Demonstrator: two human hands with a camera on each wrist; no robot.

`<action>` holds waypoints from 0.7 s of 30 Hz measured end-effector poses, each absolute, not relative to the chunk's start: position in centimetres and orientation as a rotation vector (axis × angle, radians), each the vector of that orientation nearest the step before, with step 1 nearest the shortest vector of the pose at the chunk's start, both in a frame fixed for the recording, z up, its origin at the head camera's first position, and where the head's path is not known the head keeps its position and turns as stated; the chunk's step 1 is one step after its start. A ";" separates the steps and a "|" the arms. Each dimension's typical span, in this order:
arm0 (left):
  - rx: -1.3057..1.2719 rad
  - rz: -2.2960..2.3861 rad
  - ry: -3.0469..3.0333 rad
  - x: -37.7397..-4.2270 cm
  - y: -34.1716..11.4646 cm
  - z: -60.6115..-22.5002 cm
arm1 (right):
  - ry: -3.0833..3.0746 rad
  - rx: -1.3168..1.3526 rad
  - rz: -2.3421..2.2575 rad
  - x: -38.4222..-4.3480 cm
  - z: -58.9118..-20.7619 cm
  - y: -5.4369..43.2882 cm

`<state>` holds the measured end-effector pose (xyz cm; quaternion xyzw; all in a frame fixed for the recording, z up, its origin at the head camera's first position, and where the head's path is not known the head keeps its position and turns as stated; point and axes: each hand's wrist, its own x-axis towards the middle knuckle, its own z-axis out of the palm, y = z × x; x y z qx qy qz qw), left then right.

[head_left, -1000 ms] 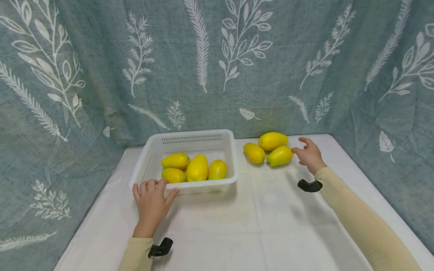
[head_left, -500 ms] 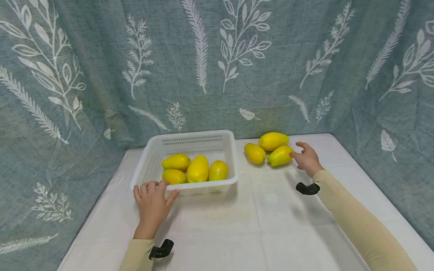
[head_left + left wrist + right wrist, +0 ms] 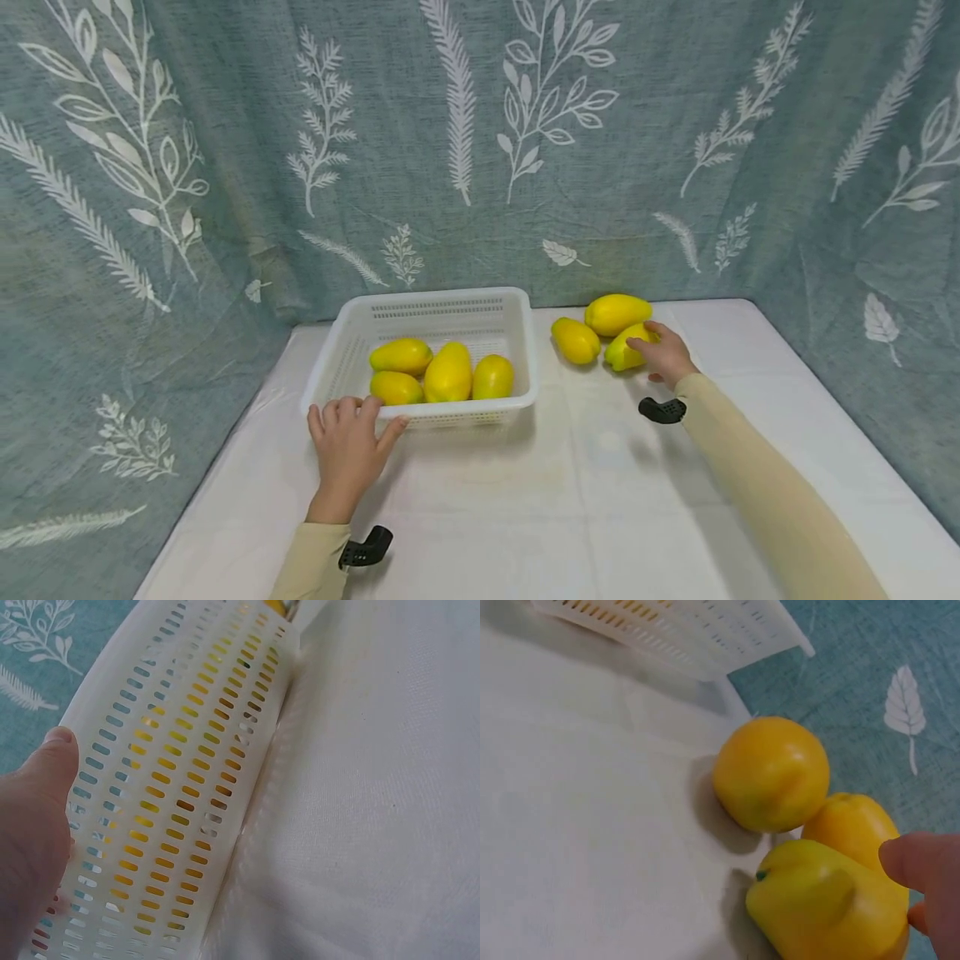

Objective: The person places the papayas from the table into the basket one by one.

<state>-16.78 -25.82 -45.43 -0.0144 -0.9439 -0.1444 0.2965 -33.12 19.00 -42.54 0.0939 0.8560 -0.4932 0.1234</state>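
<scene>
My left hand (image 3: 345,454) grips the near rim of a white perforated plastic basket (image 3: 420,412) at its left corner, fingers over the rim and thumb outside. Several yellow papayas (image 3: 448,373) lie in the basket. To its right, three more papayas sit on the table. My right hand (image 3: 666,354) is at the nearest of these, a green-tinged papaya (image 3: 825,907), with thumb and fingers spread about its right end. A fingertip shadow falls on its skin in the right wrist view. The left papaya (image 3: 575,341) and the rear papaya (image 3: 617,314) lie close by, untouched.
A white cloth (image 3: 487,517) covers the table. A blue-green curtain (image 3: 450,167) with white leaf prints hangs along the back and both sides, close behind the basket and the loose papayas.
My right hand has moved left, from beside the nearest loose papaya to over its right end. The left hand stays on the basket rim. The head view has shifted slightly.
</scene>
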 end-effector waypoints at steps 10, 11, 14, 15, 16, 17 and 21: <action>-0.051 -0.391 -2.500 -16.9 -25.4 -45.6 | 2.626 0.391 -1.459 -34.1 -43.9 18.4; -0.054 -0.389 -2.495 -16.9 -25.4 -45.7 | 2.629 0.400 -1.467 -34.0 -44.0 18.3; -0.061 -0.379 -2.479 -16.9 -25.4 -45.7 | 2.596 0.420 -1.518 -33.8 -44.1 18.4; -0.064 -0.378 -2.476 -16.8 -25.4 -45.8 | 2.581 0.424 -1.532 -33.7 -44.0 18.4; -0.065 -0.377 -2.475 -16.8 -25.5 -45.8 | 2.565 0.432 -1.551 -33.6 -43.9 18.5; -0.065 -0.379 -2.476 -16.8 -25.5 -45.8 | 2.548 0.442 -1.573 -33.6 -43.8 18.6; -0.056 -0.377 -2.479 -16.8 -25.9 -45.7 | 2.519 0.431 -1.667 -33.5 -42.9 18.5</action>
